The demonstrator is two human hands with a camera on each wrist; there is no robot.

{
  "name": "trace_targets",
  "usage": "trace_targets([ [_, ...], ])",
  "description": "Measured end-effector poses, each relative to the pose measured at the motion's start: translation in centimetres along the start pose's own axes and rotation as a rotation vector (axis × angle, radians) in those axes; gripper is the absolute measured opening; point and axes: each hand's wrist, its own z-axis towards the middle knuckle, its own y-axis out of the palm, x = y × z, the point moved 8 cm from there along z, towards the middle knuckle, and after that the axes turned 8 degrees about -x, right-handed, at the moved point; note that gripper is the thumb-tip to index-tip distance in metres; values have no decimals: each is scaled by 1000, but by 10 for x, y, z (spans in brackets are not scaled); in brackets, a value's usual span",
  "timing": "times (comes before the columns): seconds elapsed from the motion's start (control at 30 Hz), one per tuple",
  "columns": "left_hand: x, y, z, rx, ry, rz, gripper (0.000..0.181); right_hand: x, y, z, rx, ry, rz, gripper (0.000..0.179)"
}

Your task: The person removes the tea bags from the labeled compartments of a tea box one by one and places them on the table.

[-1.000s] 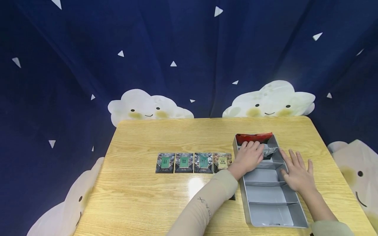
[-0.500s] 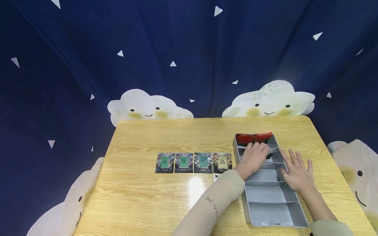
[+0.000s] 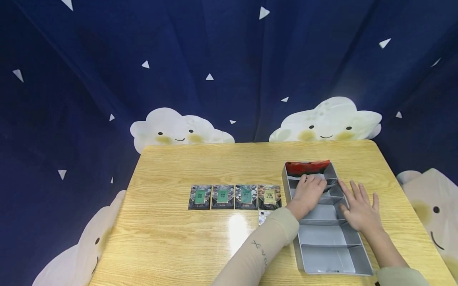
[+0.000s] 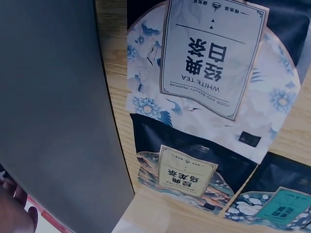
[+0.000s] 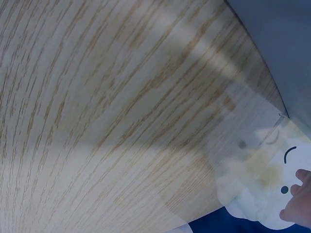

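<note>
A grey divided box [image 3: 334,274] stands on the right of the table. In the head view, my left hand [image 3: 308,194] reaches down into its second compartment from the back, fingers curled at a dark tea sachet [image 3: 332,182] that my hand partly hides. The back compartment holds a red tea sachet [image 3: 307,168]. My right hand [image 3: 362,210] rests on the box's right rim with fingers spread; its fingers [image 5: 302,199] show at the corner of the right wrist view. In the left wrist view, my left fingers [image 4: 17,208] appear beyond the box wall.
Left of the box lies a row of tea sachets: two green-labelled ones [image 3: 199,197], a flowery green-labelled one [image 3: 246,197] and an oolong tea sachet [image 3: 270,197]. A white tea sachet [image 4: 209,73] lies in front of the oolong one, partly under my left sleeve [image 3: 275,234].
My left hand has moved slightly right and the dark sachet has gone lower into the second compartment. More of the white tea sachet shows beside the sleeve. My right hand has stayed put.
</note>
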Motion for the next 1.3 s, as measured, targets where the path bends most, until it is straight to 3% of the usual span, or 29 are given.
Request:
trace_targets([
  [0.17,0,1,0,19,-13,26,26,0,-1,0,-1,0,3,77],
  [0.4,-3,1,-5,35,-35,-10,26,0,-1,0,-2,-1,7,78],
  [0.83,-18,-19,-18,182,-52,-53,23,-3,-3,-1,1,-1,10,76],
  [1.07,-29,-35,-33,283,-68,-51,19,-1,-1,0,-6,1,19,76],
  [1.3,-45,-50,-50,386,-47,-120,17,0,0,0,-1,-3,20,78],
])
